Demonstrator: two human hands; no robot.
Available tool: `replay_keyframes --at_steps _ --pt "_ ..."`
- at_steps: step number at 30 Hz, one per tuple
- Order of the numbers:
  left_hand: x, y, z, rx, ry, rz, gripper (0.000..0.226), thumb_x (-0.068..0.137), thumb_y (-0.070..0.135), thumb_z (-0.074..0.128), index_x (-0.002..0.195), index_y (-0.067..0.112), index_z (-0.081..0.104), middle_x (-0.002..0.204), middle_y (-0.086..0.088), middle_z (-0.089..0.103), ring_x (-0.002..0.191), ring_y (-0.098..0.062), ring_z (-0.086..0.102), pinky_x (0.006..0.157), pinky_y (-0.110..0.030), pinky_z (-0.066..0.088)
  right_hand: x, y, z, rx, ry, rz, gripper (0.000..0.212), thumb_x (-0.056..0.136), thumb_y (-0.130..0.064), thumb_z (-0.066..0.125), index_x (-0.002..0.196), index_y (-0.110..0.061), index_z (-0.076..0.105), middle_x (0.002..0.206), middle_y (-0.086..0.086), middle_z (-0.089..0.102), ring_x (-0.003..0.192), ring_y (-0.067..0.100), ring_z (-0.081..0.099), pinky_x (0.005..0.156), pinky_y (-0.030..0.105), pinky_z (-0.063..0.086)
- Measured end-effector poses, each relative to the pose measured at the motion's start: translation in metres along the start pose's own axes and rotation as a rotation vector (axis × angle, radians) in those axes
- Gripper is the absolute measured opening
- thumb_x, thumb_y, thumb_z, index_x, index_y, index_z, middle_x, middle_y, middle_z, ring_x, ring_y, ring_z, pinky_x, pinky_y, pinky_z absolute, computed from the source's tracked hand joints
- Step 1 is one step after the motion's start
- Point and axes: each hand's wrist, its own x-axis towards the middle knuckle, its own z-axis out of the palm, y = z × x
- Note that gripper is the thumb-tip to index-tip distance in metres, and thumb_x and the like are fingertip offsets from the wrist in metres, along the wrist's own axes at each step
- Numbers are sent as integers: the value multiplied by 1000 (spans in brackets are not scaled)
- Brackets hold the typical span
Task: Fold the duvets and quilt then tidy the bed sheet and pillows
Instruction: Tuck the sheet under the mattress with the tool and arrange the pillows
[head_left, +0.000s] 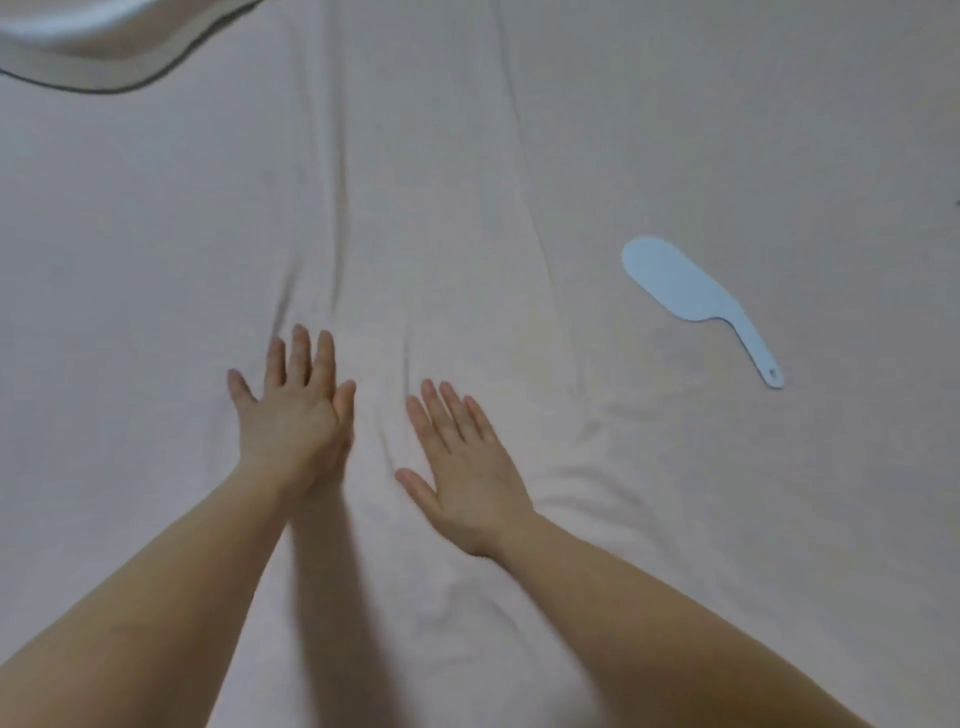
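**Smoothing the sheet, bedding mostly out of frame**

I have both hands flat on the pink bed sheet (675, 130), fingers straight and spread, gripping nothing. Taking the pale blue paddle (691, 296) as my landmark: my right hand (462, 467) lies well to its left and a little nearer me, and my left hand (296, 410) is further left again, just beside the right. Long creases run away from my fingertips up the sheet, left of the paddle, and more rumpling sits under my wrists.

My read is that I am in the sheet-tidying stage. No duvet or quilt lies on the stretch I can see, so folding may be finished, but I cannot confirm that. The sheet is not yet smooth, and the paddle is untouched.

Far up and left of the paddle, a pale, dark-edged piece of bedding (104, 57) is cut off by the frame; whether it is a pillow or a folded cover I cannot tell. No bed edges show.
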Motion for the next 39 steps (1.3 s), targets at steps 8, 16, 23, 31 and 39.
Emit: replay_keyframes --at_steps 8,16,23,31,39 --pt "-103 71 21 -73 40 439 77 87 54 2 154 17 16 161 -8 10 148 -31 4 118 -51 6 -94 35 -24 -108 80 685 64 99 -45 20 152 -10 16 159 14 10 148 25 6 120 40 0" --pt "-197 -35 85 50 61 386 65 95 49 17 153 19 20 160 -3 13 147 -26 14 116 -48 9 -190 -118 50 -19 72 152 72 95 -52 30 151 -6 22 158 15 15 148 27 5 119 42 8" --pt "-250 -77 51 21 26 198 64 100 46 21 154 17 5 162 -8 -2 148 -30 -4 118 -51 2 -200 -135 26 -30 66 368 66 97 -48 18 152 -10 16 160 10 7 148 21 5 119 34 -5" --pt "-266 -154 86 47 16 389 75 87 56 -5 154 23 1 162 -1 -5 149 -24 -5 117 -49 -3 -203 -249 72 17 90 535 72 97 -50 14 152 -6 2 159 15 -5 148 26 -7 120 42 -2" --pt "-276 -397 74 46 -124 18 63 100 49 14 153 26 -9 161 2 -14 148 -28 -10 116 -57 -1 -143 -438 114 17 -164 -71 73 97 -52 21 153 -7 6 160 9 -3 148 21 -7 119 38 -2"
